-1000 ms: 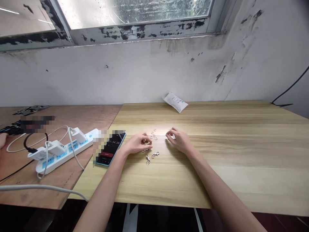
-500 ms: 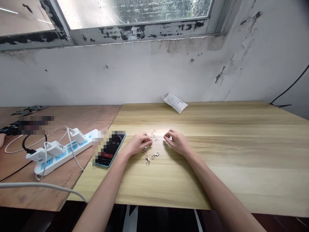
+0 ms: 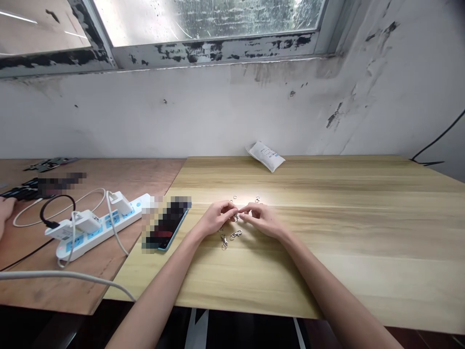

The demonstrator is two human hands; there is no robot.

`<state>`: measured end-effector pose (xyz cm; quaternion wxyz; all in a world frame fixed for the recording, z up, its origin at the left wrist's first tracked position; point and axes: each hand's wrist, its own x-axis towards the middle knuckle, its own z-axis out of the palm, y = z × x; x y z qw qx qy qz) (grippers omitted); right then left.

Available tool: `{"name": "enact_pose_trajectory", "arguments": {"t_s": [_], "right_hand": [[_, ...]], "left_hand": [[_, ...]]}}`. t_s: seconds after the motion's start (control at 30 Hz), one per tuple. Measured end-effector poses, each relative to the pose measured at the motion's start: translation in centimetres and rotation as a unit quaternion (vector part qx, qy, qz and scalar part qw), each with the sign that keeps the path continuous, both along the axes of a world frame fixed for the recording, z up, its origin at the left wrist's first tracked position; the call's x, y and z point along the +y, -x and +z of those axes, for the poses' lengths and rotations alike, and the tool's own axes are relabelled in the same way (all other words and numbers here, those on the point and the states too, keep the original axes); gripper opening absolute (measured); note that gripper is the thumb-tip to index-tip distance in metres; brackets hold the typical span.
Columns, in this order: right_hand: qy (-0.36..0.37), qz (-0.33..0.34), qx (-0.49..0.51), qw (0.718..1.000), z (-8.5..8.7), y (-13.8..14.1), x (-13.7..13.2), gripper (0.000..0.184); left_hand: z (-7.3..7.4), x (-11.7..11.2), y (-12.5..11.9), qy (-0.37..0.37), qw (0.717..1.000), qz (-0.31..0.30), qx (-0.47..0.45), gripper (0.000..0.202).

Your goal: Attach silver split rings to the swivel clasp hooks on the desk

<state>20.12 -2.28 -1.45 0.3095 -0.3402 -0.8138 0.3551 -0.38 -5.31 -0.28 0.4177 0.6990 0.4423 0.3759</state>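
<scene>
My left hand (image 3: 218,217) is closed in a pinch, with a small metal lobster clasp (image 3: 236,217) at its fingertips. Facing it, my right hand (image 3: 264,219) has its thumb and forefinger closed against the same spot; whatever lies between them is too small to make out. Below the hands, a silver lobster clasp with a ring (image 3: 224,240) and a second silver clasp (image 3: 237,234) lie on the wooden table (image 3: 348,232). Another clasp (image 3: 257,198) rests just behind my right hand. A loose metal ring (image 3: 235,197) shows beyond my left fingers, which partly hide other small metal pieces.
A phone (image 3: 168,225) lies left of my left hand. Farther left, a white power strip (image 3: 105,228) with plugged-in chargers and cables sits on a reddish board. A white packet (image 3: 268,156) lies by the wall. Another person's hand (image 3: 5,209) shows at the left edge.
Both hands have come together, the left moving right with a clasp and the right moving left. A clasp now shows on the table behind my right hand. The view has shifted slightly.
</scene>
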Motion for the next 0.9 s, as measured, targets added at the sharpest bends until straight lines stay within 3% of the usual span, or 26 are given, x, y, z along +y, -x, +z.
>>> {"name": "enact_pose_trajectory", "arguments": {"t_s": [0.17,0.53,0.9], "right_hand": [[0.043,0.011,0.041,0.998,-0.4,0.6,-0.2,0.026],[-0.105,-0.011,0.008,0.994,-1.3,0.7,0.4,0.018],[-0.123,-0.01,-0.026,0.992,-0.9,0.8,0.0,0.017]], "left_hand": [[-0.2,0.0,-0.1,-0.011,1.0,0.009,0.001,0.028],[-0.1,0.1,0.0,0.006,1.0,0.015,0.017,0.02],[0.1,0.1,0.1,0.064,0.998,0.024,-0.009,0.017]]}}
